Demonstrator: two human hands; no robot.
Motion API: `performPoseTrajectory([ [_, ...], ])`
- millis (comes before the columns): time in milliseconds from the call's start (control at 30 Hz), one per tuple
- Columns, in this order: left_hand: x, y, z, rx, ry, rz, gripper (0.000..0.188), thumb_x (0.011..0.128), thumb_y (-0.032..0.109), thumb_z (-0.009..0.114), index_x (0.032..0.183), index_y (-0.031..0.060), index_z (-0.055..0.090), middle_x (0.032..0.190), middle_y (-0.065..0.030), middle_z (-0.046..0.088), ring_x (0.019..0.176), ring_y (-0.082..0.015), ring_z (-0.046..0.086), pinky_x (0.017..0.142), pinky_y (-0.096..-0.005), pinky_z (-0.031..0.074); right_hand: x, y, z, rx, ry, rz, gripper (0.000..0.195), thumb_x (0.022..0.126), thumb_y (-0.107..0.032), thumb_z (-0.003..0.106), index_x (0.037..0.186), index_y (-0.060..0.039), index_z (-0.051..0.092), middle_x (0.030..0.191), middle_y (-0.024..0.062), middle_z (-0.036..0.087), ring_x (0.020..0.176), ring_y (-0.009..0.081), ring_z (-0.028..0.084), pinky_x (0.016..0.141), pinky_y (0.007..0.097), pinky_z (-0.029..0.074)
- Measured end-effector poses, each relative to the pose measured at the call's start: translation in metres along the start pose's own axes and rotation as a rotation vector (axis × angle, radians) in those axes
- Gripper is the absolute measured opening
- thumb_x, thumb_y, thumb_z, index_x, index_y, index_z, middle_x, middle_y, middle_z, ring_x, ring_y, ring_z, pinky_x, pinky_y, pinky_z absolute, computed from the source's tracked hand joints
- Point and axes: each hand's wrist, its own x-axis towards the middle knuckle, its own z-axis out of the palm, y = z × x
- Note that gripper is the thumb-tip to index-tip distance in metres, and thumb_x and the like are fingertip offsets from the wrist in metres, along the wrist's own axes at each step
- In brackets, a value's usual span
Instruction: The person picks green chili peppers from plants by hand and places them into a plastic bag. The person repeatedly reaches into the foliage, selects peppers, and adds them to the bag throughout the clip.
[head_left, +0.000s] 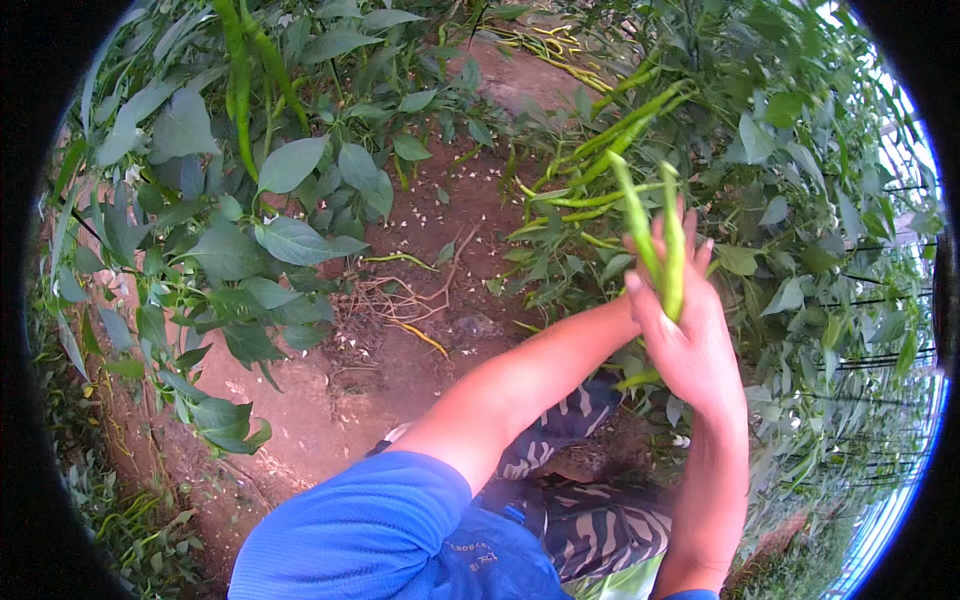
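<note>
My right hand (697, 341) holds two long green chili peppers (673, 255), which lie between thumb and palm with their tips pointing up and away. Behind it, my left forearm (562, 345) reaches across from the lower left. My left hand is mostly hidden by the right one, so its grip does not show. Just beyond both hands, several green peppers (611, 154) hang on the right-hand pepper plant (720, 142). A pale green pepper (641, 379) shows below my right wrist, partly covered.
Leafy pepper plants (240, 262) line the left side, with long peppers (240, 90) hanging there. A heap of picked peppers (555, 52) lies on the ground ahead. Dry stems (405, 292) and a yellow-orange pepper (420, 337) lie on the soil path (382, 382).
</note>
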Motion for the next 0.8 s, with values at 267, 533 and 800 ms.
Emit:
performPoseTrajectory([
  [267, -0.037, 0.037, -0.007, -0.013, -0.218, -0.034, 0.065, 0.098, 0.037, 0.056, 0.149, 0.0009, 0.040, 0.157, -0.0191, 0.033, 0.141, -0.0400, 0.035, 0.115, -0.0553, 0.030, 0.134, 0.022, -0.011, -0.744, 0.022, 0.406, 0.071, 0.089, -0.016, 0.057, 0.156, -0.0116, 0.033, 0.104, 0.0236, 0.072, 0.096, 0.0393, 0.072, 0.085, 0.0502, 0.057],
  [533, -0.057, 0.035, 0.018, 0.106, -0.112, 0.073, 0.064, 0.095, 0.031, 0.061, 0.144, -0.0071, 0.046, 0.156, -0.0210, 0.037, 0.138, -0.0444, 0.038, 0.116, -0.0571, 0.027, 0.063, 0.109, -0.066, -0.725, 0.193, 0.432, 0.058, 0.096, -0.028, 0.057, 0.150, -0.0130, 0.043, 0.109, 0.0298, 0.069, 0.102, 0.0466, 0.067, 0.089, 0.0541, 0.053],
  [800, -0.062, 0.032, 0.022, 0.065, -0.154, 0.088, 0.055, 0.095, 0.032, 0.060, 0.138, -0.0024, 0.054, 0.152, -0.0241, 0.041, 0.138, -0.0429, 0.039, 0.115, -0.0587, 0.028, 0.037, 0.137, -0.080, -0.647, 0.273, 0.460, 0.050, 0.097, -0.025, 0.059, 0.146, -0.0168, 0.050, 0.107, 0.0282, 0.070, 0.101, 0.0471, 0.067, 0.086, 0.0521, 0.053],
])
